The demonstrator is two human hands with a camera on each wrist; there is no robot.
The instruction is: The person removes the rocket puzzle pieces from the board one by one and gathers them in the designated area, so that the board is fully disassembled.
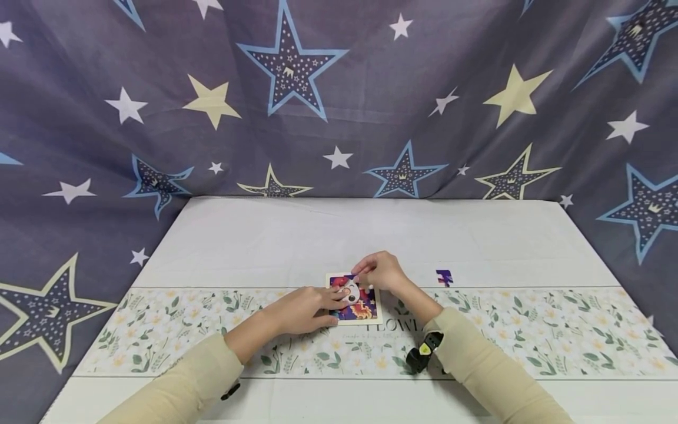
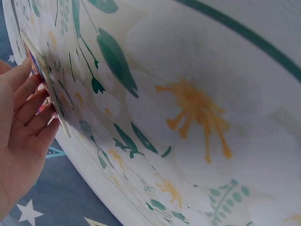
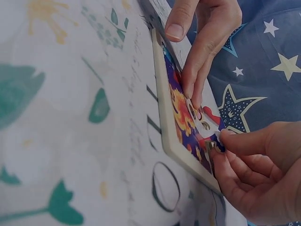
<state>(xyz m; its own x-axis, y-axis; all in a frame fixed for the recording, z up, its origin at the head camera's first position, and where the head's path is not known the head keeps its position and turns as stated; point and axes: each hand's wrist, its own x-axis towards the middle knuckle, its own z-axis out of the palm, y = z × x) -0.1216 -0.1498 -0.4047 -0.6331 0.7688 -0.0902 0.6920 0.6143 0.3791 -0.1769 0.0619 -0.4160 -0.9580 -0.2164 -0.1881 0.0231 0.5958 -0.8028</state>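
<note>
A small jigsaw puzzle with a cream frame and a colourful purple, red and orange picture lies on the table. My left hand rests on its left part, fingers extended across the white character in the picture. In the left wrist view, the left hand partly covers the puzzle's frame. At the puzzle's far right corner, my right hand pinches a puzzle piece between thumb and index finger. The right wrist view shows that piece at the picture's surface; whether it is fully seated I cannot tell.
A loose purple puzzle piece lies on the white cloth, right of the puzzle. A floral band with printed lettering runs across the tablecloth. Behind the table hangs a dark star-patterned curtain.
</note>
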